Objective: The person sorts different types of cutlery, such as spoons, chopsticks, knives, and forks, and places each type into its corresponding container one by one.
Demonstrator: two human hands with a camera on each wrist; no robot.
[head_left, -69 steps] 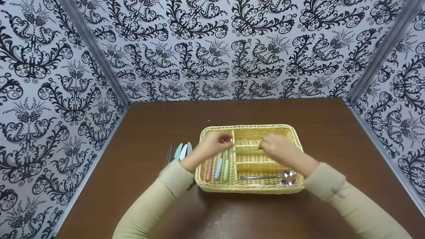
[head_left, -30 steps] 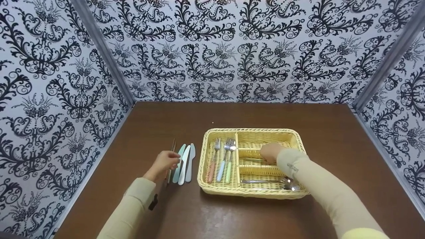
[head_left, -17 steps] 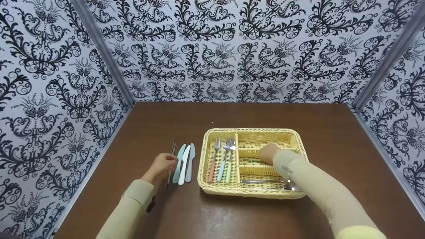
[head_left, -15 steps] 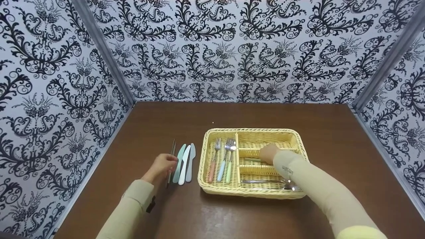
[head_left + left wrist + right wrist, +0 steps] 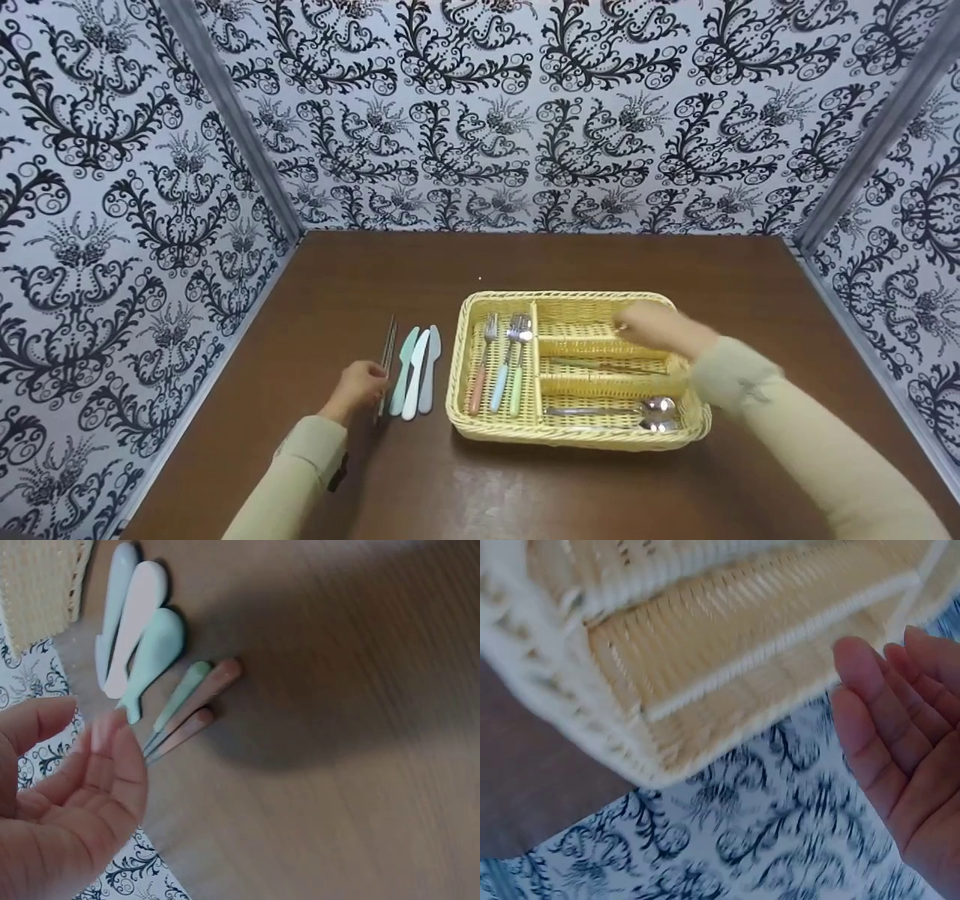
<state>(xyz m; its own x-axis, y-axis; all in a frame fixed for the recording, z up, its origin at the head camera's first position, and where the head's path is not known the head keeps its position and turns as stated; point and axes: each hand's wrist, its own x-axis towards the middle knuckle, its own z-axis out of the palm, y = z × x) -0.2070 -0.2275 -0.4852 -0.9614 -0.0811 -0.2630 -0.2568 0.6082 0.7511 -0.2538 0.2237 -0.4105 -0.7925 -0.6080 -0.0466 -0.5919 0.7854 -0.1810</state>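
My left hand [image 5: 360, 388] hovers at the left side of several chopsticks [image 5: 388, 349] on the table. In the left wrist view its fingers are loosely bent, thumb apart, and hold nothing; the chopsticks' green and brown-pink handle ends [image 5: 199, 694] lie just beyond. My right hand [image 5: 660, 330], slightly blurred, is over the right part of the wicker cutlery basket [image 5: 570, 435]. In the right wrist view this hand [image 5: 915, 735] has relaxed fingers and nothing between them. Thin chopsticks [image 5: 600, 366] lie in the basket's middle compartment, their right end hidden near the sleeve.
Three table knives, green [image 5: 405, 367], white [image 5: 415, 375] and grey [image 5: 431, 367], lie between the chopsticks and the basket. Forks [image 5: 499, 375] with coloured handles fill the left compartment. Spoons [image 5: 656, 409] lie in the front one. Patterned walls [image 5: 480, 150] enclose the brown table [image 5: 525, 487].
My right hand has risen out of the basket's middle compartment and moved right, leaving thin chopsticks visible there. The left hand has shifted slightly left and toward me beside the chopsticks on the table.
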